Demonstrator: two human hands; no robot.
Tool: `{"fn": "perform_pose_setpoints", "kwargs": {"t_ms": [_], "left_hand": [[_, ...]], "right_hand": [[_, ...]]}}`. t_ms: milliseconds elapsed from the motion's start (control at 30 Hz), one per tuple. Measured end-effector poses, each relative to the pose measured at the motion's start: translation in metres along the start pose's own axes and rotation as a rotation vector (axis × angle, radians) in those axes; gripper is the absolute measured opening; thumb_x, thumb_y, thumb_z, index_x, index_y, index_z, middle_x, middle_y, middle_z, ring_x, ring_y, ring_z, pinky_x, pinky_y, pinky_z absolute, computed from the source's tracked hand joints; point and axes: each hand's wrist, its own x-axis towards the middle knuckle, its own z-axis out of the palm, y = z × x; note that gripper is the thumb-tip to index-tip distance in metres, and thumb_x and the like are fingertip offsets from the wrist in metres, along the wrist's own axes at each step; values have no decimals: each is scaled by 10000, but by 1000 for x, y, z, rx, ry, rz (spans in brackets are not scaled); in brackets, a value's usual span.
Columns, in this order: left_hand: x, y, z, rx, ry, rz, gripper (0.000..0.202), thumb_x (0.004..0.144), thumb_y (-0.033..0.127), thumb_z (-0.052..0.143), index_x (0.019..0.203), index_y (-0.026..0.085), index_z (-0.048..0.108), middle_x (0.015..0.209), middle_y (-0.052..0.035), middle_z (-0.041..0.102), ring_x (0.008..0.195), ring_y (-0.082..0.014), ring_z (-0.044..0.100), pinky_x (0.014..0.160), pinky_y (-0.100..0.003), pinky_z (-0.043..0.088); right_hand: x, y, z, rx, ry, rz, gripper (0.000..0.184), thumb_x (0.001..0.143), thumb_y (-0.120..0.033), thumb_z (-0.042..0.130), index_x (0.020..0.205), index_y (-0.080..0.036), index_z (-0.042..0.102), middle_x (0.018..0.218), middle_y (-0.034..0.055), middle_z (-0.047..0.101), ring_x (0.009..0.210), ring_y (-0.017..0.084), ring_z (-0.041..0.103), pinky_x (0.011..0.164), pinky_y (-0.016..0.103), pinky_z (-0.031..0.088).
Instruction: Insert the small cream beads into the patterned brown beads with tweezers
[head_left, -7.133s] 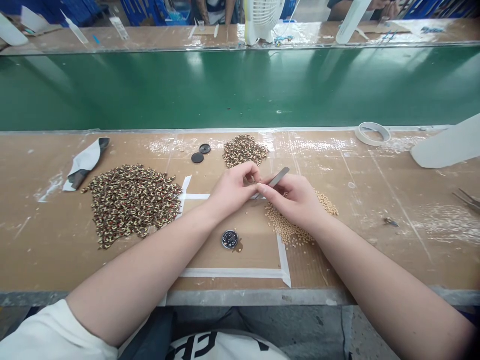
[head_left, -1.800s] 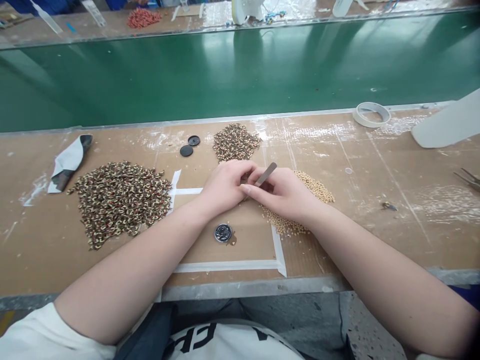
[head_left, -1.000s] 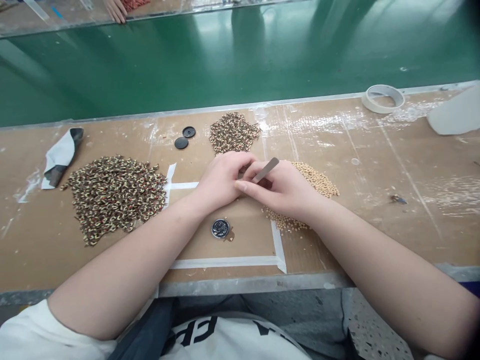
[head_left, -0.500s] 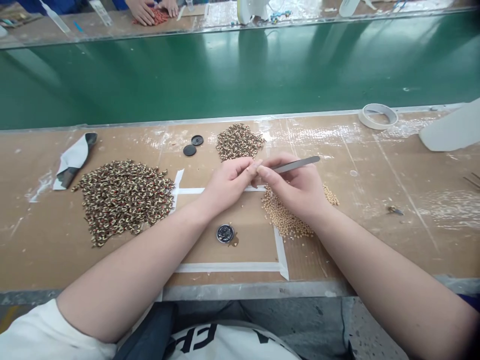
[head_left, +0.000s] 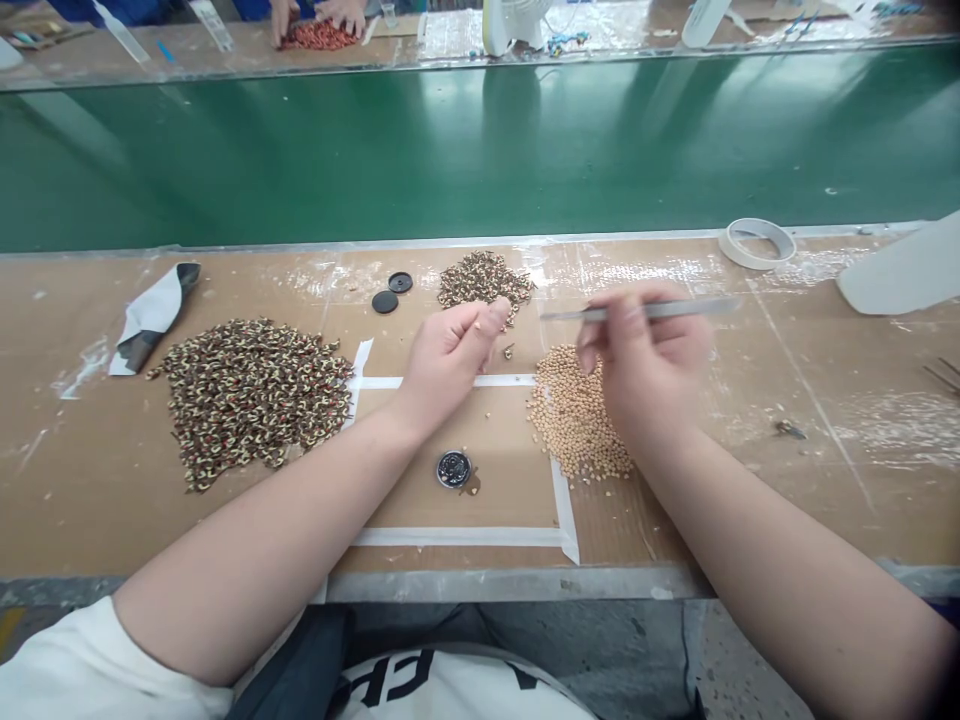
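My left hand [head_left: 451,356] is closed in a pinch above the taped area, just in front of a small pile of dark-and-cream pieces [head_left: 480,278]. Whatever its fingertips hold is too small or hidden to name. One loose piece [head_left: 508,352] shows just right of those fingertips. My right hand [head_left: 652,365] is closed round slim metal tweezers [head_left: 694,307], their thin end pointing left towards my left hand. Beneath the right hand lies a heap of small beige beads [head_left: 574,410]. A small round dish of shiny black stuff [head_left: 454,468] sits nearer me.
A large pile of dark-and-cream pieces [head_left: 255,400] lies left. Two black round caps [head_left: 385,301], a tape roll [head_left: 757,244], a white bottle [head_left: 900,275] and a crumpled wrapper [head_left: 154,318] are about. Beyond the green belt [head_left: 450,150], another person's hands [head_left: 341,12] touch red pieces.
My hands were together at the fingertips and are now apart. The right has moved right with the tweezers, which now point left; the left has shifted slightly left.
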Motion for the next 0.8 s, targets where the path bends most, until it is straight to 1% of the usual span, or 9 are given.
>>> {"fn": "perform_pose_setpoints", "kwargs": {"t_ms": [33,100,167,300,367,467,600,733,800], "left_hand": [[1,-1,-1,-4,31,-3,614,1013,617,483,586,177,438,555,5,448,552,-87,414,580,-282,354],[2,-1,-2,0,59,-20,608,1009,627,483,597,181,451,545,8,448,542,-88,417,575,-282,362],[1,-1,-2,-2,63,-37,582,1009,626,486,628,185,478,535,14,444,531,-88,422,564,-279,362],[1,0,0,-15,87,-23,536,1022,601,476,682,188,522,545,17,460,537,-90,445,572,-272,378],[2,-1,0,-17,96,-29,539,1024,602,468,685,188,530,548,15,468,545,-92,452,581,-268,388],[3,-1,0,-27,87,-42,545,1014,610,485,678,185,540,542,14,476,537,-88,452,575,-263,387],[5,-2,0,-45,87,-39,543,1000,606,521,662,182,555,543,12,496,525,-82,453,552,-258,371],[5,-3,0,-62,109,-47,525,1002,588,529,673,182,575,539,12,503,524,-81,453,544,-253,366],[5,-4,0,-67,112,-46,525,1005,586,524,677,181,579,537,12,508,522,-79,452,545,-250,367]], "right_hand": [[4,-1,-3,7,56,3,323,1019,-542,565,928,-235,614,702,1,578,535,129,532,503,304,423],[10,-1,-8,-41,47,35,340,1037,-550,522,930,-237,602,689,0,563,537,132,527,511,303,416],[13,-1,-10,-170,-68,38,369,1032,-560,527,916,-224,623,697,11,590,586,141,556,560,307,433],[9,4,-6,-442,-344,-51,363,998,-529,605,884,-193,679,775,28,664,723,158,603,689,315,439],[6,8,-3,-530,-466,-12,348,1001,-511,600,911,-189,695,754,20,656,693,155,575,669,315,405],[6,13,-1,-571,-544,48,357,1021,-499,558,939,-183,700,747,18,654,676,154,559,660,319,387],[8,14,-3,-499,-529,3,351,1037,-461,533,897,-179,687,795,25,675,741,158,597,710,319,417],[10,11,-5,-451,-405,-48,327,1034,-441,542,861,-192,665,732,0,627,693,139,576,690,307,415],[11,10,-6,-440,-341,-41,328,1027,-450,555,850,-193,656,736,-1,624,690,136,573,683,308,415]]}}
